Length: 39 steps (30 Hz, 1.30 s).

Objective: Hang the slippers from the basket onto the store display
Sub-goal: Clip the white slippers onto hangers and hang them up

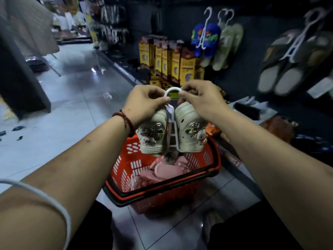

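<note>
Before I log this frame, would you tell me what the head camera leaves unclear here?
- Rail or peg holding the hung slippers: lost in the dark display top.
- Text on the yellow boxes: blurred, too small.
- How many pink slippers remain in the red basket: the beige pair covers part.
- Grip on the white hanger hook: left hand and right hand hide both ends.

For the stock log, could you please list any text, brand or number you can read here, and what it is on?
"Love", only roughly legible, white on a small red charm on the right cream slipper.
Print on the yellow boxes on the shelf: too blurred to read.
Print on the orange packet behind the right hand: too blurred to read.
Nothing else legible.
</note>
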Available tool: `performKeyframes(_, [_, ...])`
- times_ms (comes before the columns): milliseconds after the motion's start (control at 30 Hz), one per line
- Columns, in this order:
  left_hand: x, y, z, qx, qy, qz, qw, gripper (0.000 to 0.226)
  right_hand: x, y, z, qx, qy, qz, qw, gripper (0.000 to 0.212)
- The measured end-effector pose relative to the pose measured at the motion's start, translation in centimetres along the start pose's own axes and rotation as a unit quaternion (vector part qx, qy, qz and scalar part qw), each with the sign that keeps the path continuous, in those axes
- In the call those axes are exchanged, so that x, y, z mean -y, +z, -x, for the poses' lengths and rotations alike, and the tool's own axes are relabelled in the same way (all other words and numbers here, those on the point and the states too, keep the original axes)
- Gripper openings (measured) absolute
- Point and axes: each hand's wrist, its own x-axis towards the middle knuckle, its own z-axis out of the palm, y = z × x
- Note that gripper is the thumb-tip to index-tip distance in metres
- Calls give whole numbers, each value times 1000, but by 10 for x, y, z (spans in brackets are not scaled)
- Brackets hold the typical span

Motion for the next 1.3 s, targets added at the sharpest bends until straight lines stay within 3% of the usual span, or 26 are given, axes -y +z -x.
performKeyframes(300, [-99, 48, -11, 46, 37, 36, 998, 12, 25, -114, 31, -53, 35, 47, 997, 12])
performKeyframes(433, [-134, 70, -22, 81, 73, -5, 994, 2, 21, -153, 41, -68, 61, 65, 994, 13])
performKeyframes(633, [-164, 105, -36, 118, 113, -38, 986, 10, -1, -189, 50, -112, 98, 103, 984, 14])
performKeyframes(733, [-164, 124, -42, 118, 128, -46, 984, 13, -10, -201, 64, -125, 119, 93, 981, 16])
performKeyframes(967, [-138, 137, -46, 117, 102, -35, 987, 16, -44, -204, 103, -24, 233, 30, 972, 78])
performKeyframes(1233, [-99, 90, -43, 59, 64, -31, 996, 13, -60, -150, 79, 1, 207, -42, 977, 75])
performKeyframes(1300, [-88, 73, -45, 42, 54, -28, 997, 13, -55, -132, 63, 12, 186, -70, 980, 62])
